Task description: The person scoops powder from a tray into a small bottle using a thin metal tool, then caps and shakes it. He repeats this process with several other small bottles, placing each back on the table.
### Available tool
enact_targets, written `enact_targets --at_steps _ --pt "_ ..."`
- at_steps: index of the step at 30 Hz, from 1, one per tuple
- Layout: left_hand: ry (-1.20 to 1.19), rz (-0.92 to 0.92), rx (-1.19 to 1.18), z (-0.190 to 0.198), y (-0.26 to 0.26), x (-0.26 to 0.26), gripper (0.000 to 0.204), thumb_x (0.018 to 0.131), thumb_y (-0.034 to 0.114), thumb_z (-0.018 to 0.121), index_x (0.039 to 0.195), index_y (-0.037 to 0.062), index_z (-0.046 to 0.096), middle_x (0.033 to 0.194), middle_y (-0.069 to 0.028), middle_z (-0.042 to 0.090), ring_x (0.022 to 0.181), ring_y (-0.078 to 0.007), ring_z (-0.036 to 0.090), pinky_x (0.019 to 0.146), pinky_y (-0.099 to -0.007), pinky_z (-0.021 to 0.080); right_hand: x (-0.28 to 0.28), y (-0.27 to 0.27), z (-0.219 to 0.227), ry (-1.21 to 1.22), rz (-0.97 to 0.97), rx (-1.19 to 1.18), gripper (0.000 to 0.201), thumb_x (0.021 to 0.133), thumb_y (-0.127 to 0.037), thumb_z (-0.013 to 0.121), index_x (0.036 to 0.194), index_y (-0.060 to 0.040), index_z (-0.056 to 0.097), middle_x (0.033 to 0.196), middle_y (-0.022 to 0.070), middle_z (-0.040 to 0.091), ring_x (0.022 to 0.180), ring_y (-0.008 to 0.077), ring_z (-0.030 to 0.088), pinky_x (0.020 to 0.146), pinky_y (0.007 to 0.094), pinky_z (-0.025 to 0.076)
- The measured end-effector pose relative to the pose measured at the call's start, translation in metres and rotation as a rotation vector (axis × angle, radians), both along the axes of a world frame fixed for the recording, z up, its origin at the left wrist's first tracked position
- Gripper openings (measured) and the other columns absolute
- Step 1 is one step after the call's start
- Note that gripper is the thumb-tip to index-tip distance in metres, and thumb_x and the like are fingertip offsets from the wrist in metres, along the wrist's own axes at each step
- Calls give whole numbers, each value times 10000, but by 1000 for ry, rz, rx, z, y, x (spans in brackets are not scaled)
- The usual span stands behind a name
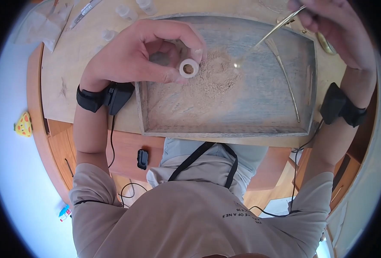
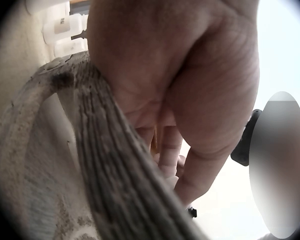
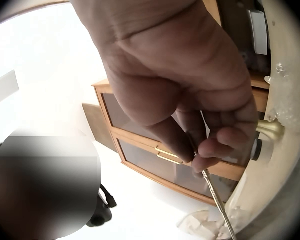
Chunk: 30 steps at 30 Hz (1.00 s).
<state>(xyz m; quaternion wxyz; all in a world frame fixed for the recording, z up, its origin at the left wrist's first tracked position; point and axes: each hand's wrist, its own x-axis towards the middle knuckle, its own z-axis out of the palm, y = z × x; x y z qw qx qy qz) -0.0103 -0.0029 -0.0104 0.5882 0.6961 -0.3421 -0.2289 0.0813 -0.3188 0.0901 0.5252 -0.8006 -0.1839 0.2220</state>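
My left hand (image 1: 121, 56) pinches a small whitish bottle (image 1: 189, 61) between thumb and fingers, its round mouth turned up and some brown powder visible inside. Below it, a mound of light brown powder (image 1: 218, 84) spreads across a grey wooden tray (image 1: 225, 130). My right hand (image 1: 341, 30), raised over the tray's far right corner, pinches a thin gold-coloured spoon (image 1: 281, 23) by its handle. The spoon slants down to the left, its small tip over the powder. In the left wrist view, the tray's edge (image 2: 115, 145) runs close beside my left hand and the bottle is mostly hidden.
A thin brush (image 1: 287, 81) lies in the tray's right side. Several small white bottles (image 1: 126, 13) stand behind and left of the tray. A marker (image 1: 85, 13) and a clear bag (image 1: 48, 28) lie at the far left. A brass object (image 1: 326, 44) sits right of the tray.
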Motion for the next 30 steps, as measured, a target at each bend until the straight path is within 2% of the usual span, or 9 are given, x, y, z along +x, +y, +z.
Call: enact_targets --at_steps 4,6,9,12,15,18,24,27,30 --pt "27 37 -4 0 0 -2 325 794 -62 743 1091 24 643 1123 -120 651 1054 -224 627 912 -341 504 -4 19 -19 180 59 -67 194 953 -98 690 986 84 749 813 107 738 687 120 667 616 223 521" --pt "73 67 -14 2 -2 -4 338 781 -51 775 1084 25 645 1101 -115 659 1034 -225 634 910 -343 506 8 15 -36 254 193 -27 189 962 -87 674 988 85 748 820 111 740 685 123 667 618 222 523" --pt "103 125 30 -1 -1 -7 388 749 -21 836 1089 22 656 1067 -93 668 973 -185 639 840 -307 515 8 14 -34 322 136 32 190 953 -88 681 990 87 746 811 115 736 688 128 670 607 223 517" --pt "109 95 143 5 0 -6 445 718 20 887 1109 16 674 1035 -59 678 896 -132 634 753 -263 508 8 6 -19 311 80 86 210 953 -97 669 996 97 739 793 121 729 670 138 667 591 228 509" --pt "126 104 121 5 -2 -7 468 707 51 906 1120 10 689 998 -33 676 815 -90 594 684 -233 476 11 2 -28 173 38 141 230 956 -103 650 993 108 732 770 124 720 634 145 656 574 232 499" --pt "121 100 125 4 -1 -8 476 687 70 924 1101 3 698 966 -18 669 755 -87 556 675 -233 461 9 -3 -15 199 16 164 247 968 -111 630 1008 115 724 770 124 720 623 148 655 576 232 500" --pt "131 124 126 3 -2 -8 500 666 78 939 1096 -2 698 973 -23 664 746 -88 548 669 -236 457 15 -7 -13 271 114 277 261 968 -125 638 1034 114 717 783 124 725 641 142 666 587 229 508" --pt "123 127 147 4 -3 -7 504 666 71 938 1101 -3 694 987 -33 670 758 -90 565 669 -236 469 14 -7 -15 201 107 241 264 973 -127 632 1056 111 712 792 120 726 650 135 668 594 226 513" --pt "122 136 133 4 -3 -8 505 667 66 937 1104 -4 692 1004 -38 676 769 -91 584 670 -236 483 7 2 -18 220 18 260 247 977 -118 623 1037 100 724 792 118 726 650 128 664 596 226 516"
